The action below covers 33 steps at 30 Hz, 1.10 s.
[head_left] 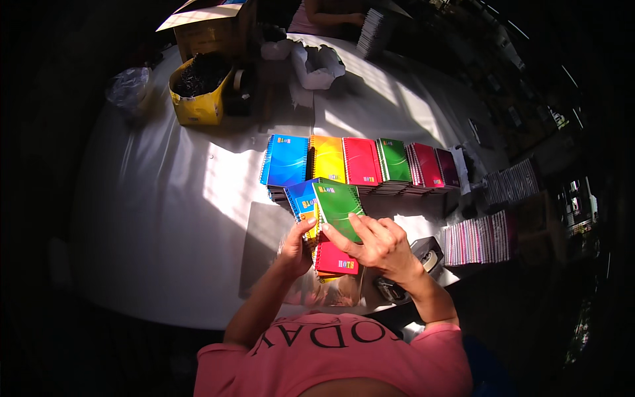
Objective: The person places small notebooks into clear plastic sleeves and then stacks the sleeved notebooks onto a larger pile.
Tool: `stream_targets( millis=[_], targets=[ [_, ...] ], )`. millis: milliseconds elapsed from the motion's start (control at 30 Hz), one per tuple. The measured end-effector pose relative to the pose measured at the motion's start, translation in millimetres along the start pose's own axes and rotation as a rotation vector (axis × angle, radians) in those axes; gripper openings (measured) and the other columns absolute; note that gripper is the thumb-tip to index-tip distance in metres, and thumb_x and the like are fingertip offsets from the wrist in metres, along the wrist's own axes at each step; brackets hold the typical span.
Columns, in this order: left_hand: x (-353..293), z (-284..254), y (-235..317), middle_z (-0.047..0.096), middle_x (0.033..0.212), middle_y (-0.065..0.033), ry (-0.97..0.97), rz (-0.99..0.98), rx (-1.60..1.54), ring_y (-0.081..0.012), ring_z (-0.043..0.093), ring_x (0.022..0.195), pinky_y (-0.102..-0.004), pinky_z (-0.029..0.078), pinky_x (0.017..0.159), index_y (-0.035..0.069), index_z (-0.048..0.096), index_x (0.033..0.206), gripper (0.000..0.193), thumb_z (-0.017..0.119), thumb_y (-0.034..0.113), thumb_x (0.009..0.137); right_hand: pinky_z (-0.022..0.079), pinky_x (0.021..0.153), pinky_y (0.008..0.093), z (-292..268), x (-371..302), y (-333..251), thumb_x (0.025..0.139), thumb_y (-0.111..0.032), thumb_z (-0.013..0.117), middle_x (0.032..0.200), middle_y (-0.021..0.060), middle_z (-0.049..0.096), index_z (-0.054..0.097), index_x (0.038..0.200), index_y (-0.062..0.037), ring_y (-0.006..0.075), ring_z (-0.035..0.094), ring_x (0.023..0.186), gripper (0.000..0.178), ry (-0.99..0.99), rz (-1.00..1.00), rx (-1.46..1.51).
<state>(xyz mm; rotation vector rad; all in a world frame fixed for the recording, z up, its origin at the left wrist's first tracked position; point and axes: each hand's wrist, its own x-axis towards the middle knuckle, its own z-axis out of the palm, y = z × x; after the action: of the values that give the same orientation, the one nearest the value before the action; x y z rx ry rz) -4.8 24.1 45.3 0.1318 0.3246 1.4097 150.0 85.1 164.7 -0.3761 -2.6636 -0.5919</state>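
Observation:
Both of my hands hold a fanned bundle of small spiral notebooks just above the white table (165, 198). A green notebook (337, 206) lies on top, a blue one (299, 196) behind it at the left and a red one (334, 261) at the bottom. My left hand (296, 250) grips the bundle's left edge with the thumb up. My right hand (380, 243) rests its fingers across the green cover. A clear plastic sleeve (331, 291) lies under the bundle.
Behind the bundle stands a row of notebook stacks: blue (286, 161), yellow (328, 159), red (361, 161), green (395, 159) and dark red (428, 165). A tape dispenser (423, 258) sits by my right wrist. A yellow box (198, 89) and another person (324, 16) are at the far side.

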Motion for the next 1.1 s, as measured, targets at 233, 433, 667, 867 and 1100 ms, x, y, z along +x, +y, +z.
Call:
stream_targets(
  millis=[233,433,667,867,1100],
  targets=[
    [-6.0,-32.5,-24.8,0.055,0.12,-0.0115,-0.108,-0.096,-0.013,-0.0214,0.057,0.108,-0.0371,0.046,0.093,0.004,0.041,0.129,0.055,0.061,0.032,0.085,0.045,0.051,0.0239,7.4,-23.0,-41.4,0.063,-0.022,0.071,0.087,0.007,0.063,0.067,0.103,-0.0149,0.015,0.057,0.067,0.04,-0.026,0.203,0.388],
    [3.7,-28.6,-30.3,0.056,0.118,-0.0127,-0.05,-0.05,0.147,-0.0229,0.058,0.105,-0.0396,0.049,0.091,0.003,0.04,0.129,0.06,0.067,0.023,0.079,0.043,0.054,0.0296,-5.1,-49.3,-34.6,0.055,-0.013,0.075,0.091,0.0047,0.064,0.067,0.105,-0.0063,0.0178,0.05,0.061,0.051,0.16,0.432,0.211],
    [14.0,-1.1,-36.5,0.059,0.111,-0.0103,-0.053,-0.1,0.154,-0.0216,0.06,0.1,-0.0366,0.052,0.087,0.003,0.044,0.125,0.053,0.067,0.008,0.078,0.038,0.088,0.0378,-12.3,-57.4,10.1,0.072,-0.052,0.068,0.106,0.0044,0.06,0.065,0.111,-0.0156,0.0213,0.058,0.096,0.053,-0.349,0.234,0.79],
    [20.1,-6.3,-57.2,0.059,0.112,-0.008,0.038,-0.195,0.072,-0.0208,0.06,0.101,-0.037,0.051,0.088,0.006,0.045,0.125,0.049,0.064,0.003,0.079,0.019,0.108,0.0578,44.0,-116.3,154.8,0.049,-0.036,0.086,0.148,0.0132,0.027,0.034,0.141,-0.0262,0.0297,0.025,0.137,0.107,-0.599,0.768,0.182],
    [26.4,0.8,-54.6,0.059,0.112,-0.0074,0.053,-0.159,0.093,-0.0194,0.06,0.102,-0.0367,0.05,0.089,0.006,0.046,0.124,0.048,0.065,0.005,0.08,0.042,0.093,0.0393,96.5,-160.9,170.5,0.076,0.002,0.062,0.115,0.0117,0.061,0.056,0.123,-0.0113,0.0273,0.058,0.107,0.049,-0.124,0.809,0.216]
  ],
)
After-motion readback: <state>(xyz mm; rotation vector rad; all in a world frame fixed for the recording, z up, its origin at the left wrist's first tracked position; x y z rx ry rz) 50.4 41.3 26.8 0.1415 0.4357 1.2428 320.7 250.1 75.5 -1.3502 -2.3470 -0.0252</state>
